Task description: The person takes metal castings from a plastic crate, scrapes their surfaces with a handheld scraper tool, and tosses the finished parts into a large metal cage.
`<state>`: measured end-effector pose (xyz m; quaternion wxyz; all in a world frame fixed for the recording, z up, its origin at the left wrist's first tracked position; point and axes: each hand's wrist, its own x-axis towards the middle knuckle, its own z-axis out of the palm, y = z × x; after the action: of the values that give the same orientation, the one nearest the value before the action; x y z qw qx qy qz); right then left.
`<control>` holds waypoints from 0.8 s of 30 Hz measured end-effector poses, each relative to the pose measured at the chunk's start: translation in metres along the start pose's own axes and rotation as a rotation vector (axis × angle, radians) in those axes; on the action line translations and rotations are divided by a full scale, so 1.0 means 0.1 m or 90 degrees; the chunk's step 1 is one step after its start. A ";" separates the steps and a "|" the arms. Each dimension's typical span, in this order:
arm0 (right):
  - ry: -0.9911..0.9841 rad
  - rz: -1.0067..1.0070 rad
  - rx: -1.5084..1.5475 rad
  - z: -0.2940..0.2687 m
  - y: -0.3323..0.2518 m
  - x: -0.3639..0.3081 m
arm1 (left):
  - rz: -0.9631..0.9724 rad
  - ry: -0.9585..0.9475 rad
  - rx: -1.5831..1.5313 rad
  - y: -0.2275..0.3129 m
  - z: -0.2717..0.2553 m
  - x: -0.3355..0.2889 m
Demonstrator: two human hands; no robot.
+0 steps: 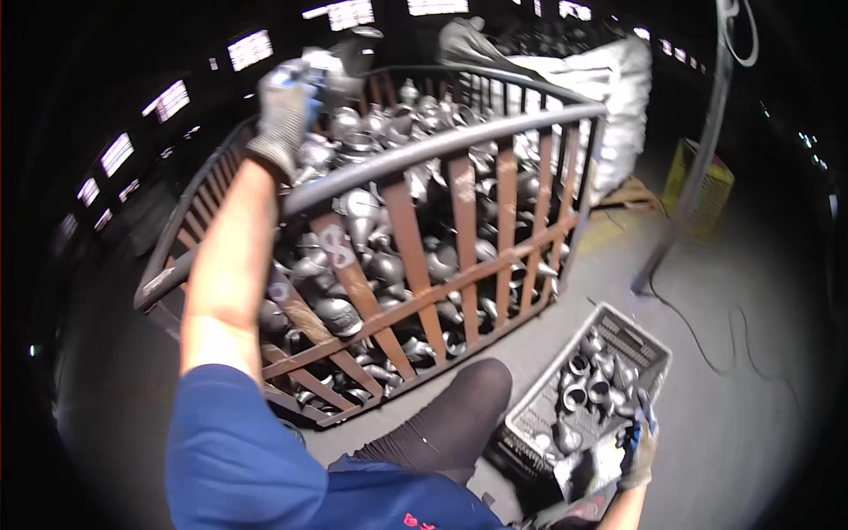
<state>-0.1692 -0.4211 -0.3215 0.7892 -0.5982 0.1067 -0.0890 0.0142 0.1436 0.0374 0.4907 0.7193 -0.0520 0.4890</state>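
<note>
blue sleeve, soft cloth, nearest; beside it a bent knee in dark, creased trousers. low at right, the right hand, in a pale glove with blue on the fingers, is at the near end of a grey plastic crate. a bright silvery object lies just beside that hand; whether the fingers close on it or only rest there, cannot tell.

crate: perforated walls, rounded rim. inside, a loose heap of metal fittings, dull grey, some ring-mouthed, some curved; bare floor shows at the upper left, so it is judged only part filled.

left hand, raised over the near left rim of a large cage, grasps a metal piece, smooth and rounded, blurred at the edges. cage: thick tubular top rail, flat rust-brown slats, one with white paint. its fittings, bulbous and tapering with a satin shine, pile nearly to the rim.

progress, as judged: handling under way, many pieces in both containers; which way they travel is unclear, so what remains cannot be counted.

beyond: crumpled white sack on a wooden pallet, slim metal post, yellow box, bright windows in the dark.
</note>
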 end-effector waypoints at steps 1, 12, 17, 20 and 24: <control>0.008 0.025 -0.053 -0.04 -0.01 0.00 | 0.064 0.017 0.190 -0.24 -0.17 0.33; 0.118 0.021 0.003 -0.04 -0.29 -0.07 | 0.155 -0.279 -0.111 -0.01 0.67 -0.22; 0.154 0.072 0.016 0.02 -0.42 -0.06 | 0.169 -0.869 -0.129 0.02 2.58 -3.08; 0.155 0.077 0.061 0.01 -0.45 -0.07 | -0.121 -1.181 -0.096 -0.28 3.32 -4.37; 0.199 0.123 0.063 -0.02 -0.52 -0.07 | -0.009 -1.273 0.037 -0.72 3.70 -5.73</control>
<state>-0.1772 -0.4350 -0.2713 0.7962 -0.5246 0.2806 -0.1101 0.0000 -0.3316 -0.4573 0.2063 0.8122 -0.4247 -0.3426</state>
